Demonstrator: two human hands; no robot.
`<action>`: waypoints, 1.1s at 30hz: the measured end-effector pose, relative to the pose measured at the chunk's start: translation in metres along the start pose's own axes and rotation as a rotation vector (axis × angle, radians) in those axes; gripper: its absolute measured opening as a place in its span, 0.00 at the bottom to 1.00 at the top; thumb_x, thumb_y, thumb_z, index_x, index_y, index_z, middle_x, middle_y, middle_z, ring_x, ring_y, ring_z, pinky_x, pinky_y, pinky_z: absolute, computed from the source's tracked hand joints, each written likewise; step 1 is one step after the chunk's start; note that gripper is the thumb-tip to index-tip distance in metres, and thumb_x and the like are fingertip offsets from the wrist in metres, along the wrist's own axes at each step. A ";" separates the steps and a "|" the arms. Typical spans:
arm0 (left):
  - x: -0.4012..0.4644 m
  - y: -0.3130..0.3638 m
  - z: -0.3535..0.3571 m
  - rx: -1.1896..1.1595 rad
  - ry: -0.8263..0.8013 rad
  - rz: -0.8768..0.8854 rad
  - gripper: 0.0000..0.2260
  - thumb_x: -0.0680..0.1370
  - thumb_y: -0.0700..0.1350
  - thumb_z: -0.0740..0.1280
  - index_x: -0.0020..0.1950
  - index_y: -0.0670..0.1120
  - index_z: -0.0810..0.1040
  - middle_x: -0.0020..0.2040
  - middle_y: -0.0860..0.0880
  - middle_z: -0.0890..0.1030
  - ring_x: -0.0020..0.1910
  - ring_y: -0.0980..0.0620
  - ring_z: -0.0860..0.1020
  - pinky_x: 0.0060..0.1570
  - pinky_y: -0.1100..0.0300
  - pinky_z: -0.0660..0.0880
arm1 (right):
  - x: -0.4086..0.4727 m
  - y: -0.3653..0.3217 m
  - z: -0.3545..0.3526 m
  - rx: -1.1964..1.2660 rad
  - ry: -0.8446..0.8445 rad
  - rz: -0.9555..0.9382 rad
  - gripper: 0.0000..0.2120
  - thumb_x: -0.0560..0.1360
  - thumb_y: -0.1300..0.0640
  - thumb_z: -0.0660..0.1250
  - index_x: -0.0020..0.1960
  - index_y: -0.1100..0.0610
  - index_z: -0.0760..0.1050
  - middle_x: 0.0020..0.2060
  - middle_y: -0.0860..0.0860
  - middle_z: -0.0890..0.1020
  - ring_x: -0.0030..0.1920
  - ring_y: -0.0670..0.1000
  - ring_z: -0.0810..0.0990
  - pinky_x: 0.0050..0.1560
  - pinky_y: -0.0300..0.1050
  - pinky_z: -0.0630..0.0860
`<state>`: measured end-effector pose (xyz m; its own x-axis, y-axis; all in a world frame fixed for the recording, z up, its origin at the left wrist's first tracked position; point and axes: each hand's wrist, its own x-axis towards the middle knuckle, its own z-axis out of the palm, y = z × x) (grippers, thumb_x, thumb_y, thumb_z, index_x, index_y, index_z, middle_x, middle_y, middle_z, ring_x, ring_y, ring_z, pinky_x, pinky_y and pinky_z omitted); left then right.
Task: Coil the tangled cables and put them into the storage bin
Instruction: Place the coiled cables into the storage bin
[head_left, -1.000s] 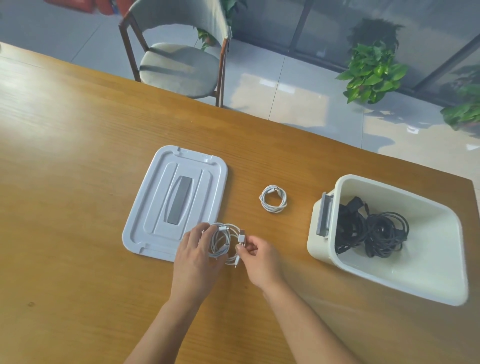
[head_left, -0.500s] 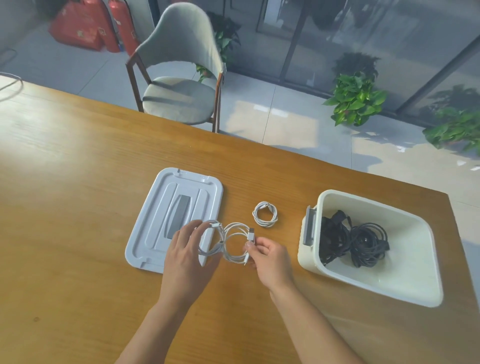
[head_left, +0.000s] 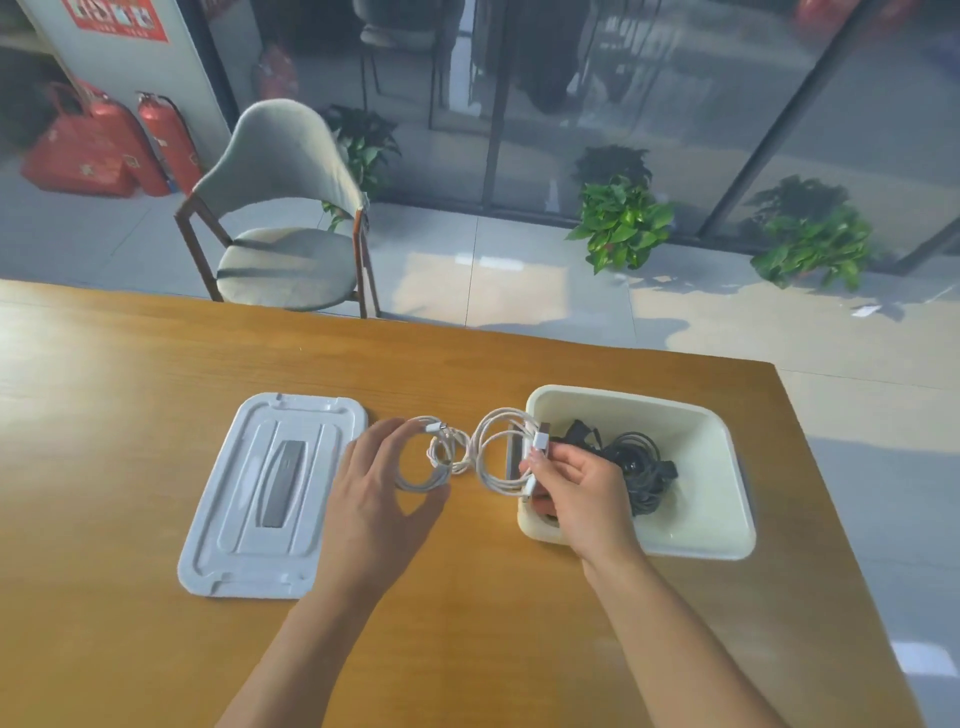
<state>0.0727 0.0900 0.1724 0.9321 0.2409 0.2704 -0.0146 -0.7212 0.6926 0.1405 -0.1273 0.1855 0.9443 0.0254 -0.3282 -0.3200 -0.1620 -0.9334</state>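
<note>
We see a wide wooden worktop (head_left: 130, 415) filling the lower part of the view, with a tiled floor (head_left: 519, 280) and dark glass panels beyond its far edge. A grey padded chair (head_left: 283, 208) with a wooden frame stands just past the far edge, red fire extinguishers (head_left: 161, 140) stand at the far left beside a red bag, and green potted plants (head_left: 621, 226) sit along the glass. On the worktop, the cream storage bin (head_left: 727, 467) stands open to the right of centre, and a bundle of black cables (head_left: 641, 465) lies inside it against the left part of its floor. The bin's pale grey lid (head_left: 228, 519) lies flat on the worktop to the left, well apart from the bin, with its darker grey handle strip facing up. Between lid and bin, we see our two hands holding one white cable (head_left: 488, 452), which forms two loops side by side. Our left hand (head_left: 379, 499) has its fingers (head_left: 387, 431) curved round the left loop with the thumb below it, so the grip looks loose and fairly wide. Our right hand (head_left: 576, 488) hovers over the bin's near left corner, its fingers curled tight, pinching the right loop together with the cable's white plug ends. The right loop hangs over the bin's left rim, not yet inside. A smaller white coil seems to lie behind the left loop; we cannot tell them apart clearly.
</note>
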 end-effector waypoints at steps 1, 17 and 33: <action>0.003 0.009 0.009 -0.007 -0.017 0.020 0.31 0.72 0.48 0.80 0.72 0.56 0.73 0.69 0.58 0.73 0.67 0.55 0.74 0.64 0.67 0.67 | 0.002 0.001 -0.015 0.012 0.023 0.010 0.06 0.81 0.57 0.72 0.48 0.54 0.87 0.42 0.50 0.89 0.37 0.45 0.83 0.38 0.40 0.82; 0.045 0.112 0.164 0.040 -0.418 -0.044 0.32 0.76 0.48 0.76 0.77 0.48 0.69 0.72 0.52 0.73 0.70 0.51 0.71 0.63 0.68 0.62 | 0.085 0.052 -0.159 -0.036 0.256 0.158 0.08 0.80 0.57 0.72 0.42 0.55 0.85 0.38 0.52 0.87 0.37 0.48 0.84 0.38 0.42 0.83; 0.053 0.100 0.205 0.226 -0.550 -0.197 0.33 0.81 0.51 0.70 0.81 0.46 0.59 0.78 0.44 0.64 0.73 0.42 0.69 0.70 0.51 0.70 | 0.090 0.046 -0.150 -0.902 0.303 -0.513 0.15 0.77 0.61 0.74 0.62 0.52 0.80 0.57 0.50 0.79 0.51 0.53 0.80 0.44 0.45 0.78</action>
<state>0.1948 -0.1030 0.1188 0.9602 0.0570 -0.2736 0.1973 -0.8315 0.5193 0.2222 -0.2803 0.1351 0.9689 0.0716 0.2367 0.1763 -0.8712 -0.4582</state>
